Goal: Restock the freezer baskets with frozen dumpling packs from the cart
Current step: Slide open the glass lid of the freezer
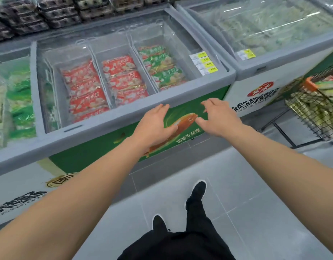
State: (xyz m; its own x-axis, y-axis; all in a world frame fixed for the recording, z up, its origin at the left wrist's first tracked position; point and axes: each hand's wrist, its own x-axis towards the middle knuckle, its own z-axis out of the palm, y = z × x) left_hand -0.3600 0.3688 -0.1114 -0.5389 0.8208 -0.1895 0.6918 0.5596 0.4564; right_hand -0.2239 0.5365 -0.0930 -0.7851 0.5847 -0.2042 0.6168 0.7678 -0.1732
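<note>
Grey tiles front the freezer (180, 95); before its rim, left hand (154, 124) and right hand (218, 119) hover spread, empty. Probably best fetch cart (312, 113) packs next, stacking flat.

A single head-worn view looks forward and steeply down, close over the freezer (113, 126) front and floor (255, 194).

- Dark egg cartons (55, 14) stacked on the shelf behind the freezers.
- 4 yellow price labels (206, 63) on the glass lid.
- Grey floor tiles (255, 212).
- Black shoes (198, 190).
</note>
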